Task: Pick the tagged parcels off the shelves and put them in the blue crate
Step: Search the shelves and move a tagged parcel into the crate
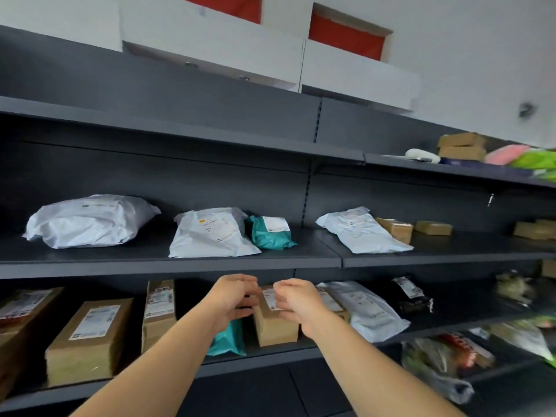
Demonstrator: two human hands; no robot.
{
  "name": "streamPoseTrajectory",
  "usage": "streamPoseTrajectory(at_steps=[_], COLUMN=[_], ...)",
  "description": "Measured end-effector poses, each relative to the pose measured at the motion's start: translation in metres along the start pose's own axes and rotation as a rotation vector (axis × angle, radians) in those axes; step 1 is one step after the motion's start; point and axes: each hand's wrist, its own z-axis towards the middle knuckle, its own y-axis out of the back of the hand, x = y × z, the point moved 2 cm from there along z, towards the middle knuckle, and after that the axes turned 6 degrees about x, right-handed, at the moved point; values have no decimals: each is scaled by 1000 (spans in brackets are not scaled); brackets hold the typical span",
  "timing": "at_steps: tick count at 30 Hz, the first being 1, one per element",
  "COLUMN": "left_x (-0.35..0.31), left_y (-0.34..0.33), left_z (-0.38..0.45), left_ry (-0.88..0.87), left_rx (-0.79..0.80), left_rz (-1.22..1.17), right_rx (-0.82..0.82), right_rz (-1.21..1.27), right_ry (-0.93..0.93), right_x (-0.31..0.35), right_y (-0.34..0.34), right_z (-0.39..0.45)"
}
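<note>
Head view, looking slightly up at dark grey shelving. The left hand (233, 296) and right hand (296, 302) reach forward together, fingers (251, 291) curled round the top of a small upright cardboard parcel (275, 322) with a white label, gripping it from either side. The parcel stands on the lower shelf (264, 355), its base resting there. Just beside it on the left sits a teal mailer (228, 338), partly hidden by the left wrist; on the right, another labelled box (332, 300) and a white poly bag (370, 311) lie close. The middle shelf (168, 261) above carries more white bags and a second teal packet (270, 231). The blue crate is not in view.

Risks, as I judge them: the tight spacing could drag neighbouring parcels off the shelf edge as this one is pulled out, and a grip only on the top edge may slip.
</note>
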Motion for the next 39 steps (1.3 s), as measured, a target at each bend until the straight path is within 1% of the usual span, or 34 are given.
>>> streamPoseTrajectory(at_steps=[8, 15, 21, 29, 33, 39], left_x=[-5, -12, -22, -51, -62, -68], left_y=[-68, -114, -154, -210, -230, -247], left_z=[37, 83, 131, 215, 255, 308], left_ry=[-8, -30, -51, -73, -85, -73], left_rx=[86, 139, 212, 275, 303, 268], left_rz=[-5, 1, 19, -11, -4, 10], right_rx=[-84, -167, -235, -308, -318, -317], right_rz=[24, 85, 83, 78, 100, 78], right_ry=[-10, 14, 4, -1, 5, 13], right_x=[-5, -2, 3, 17, 26, 31], right_y=[76, 129, 176, 243, 270, 299], right_z=[11, 35, 60, 132, 170, 224])
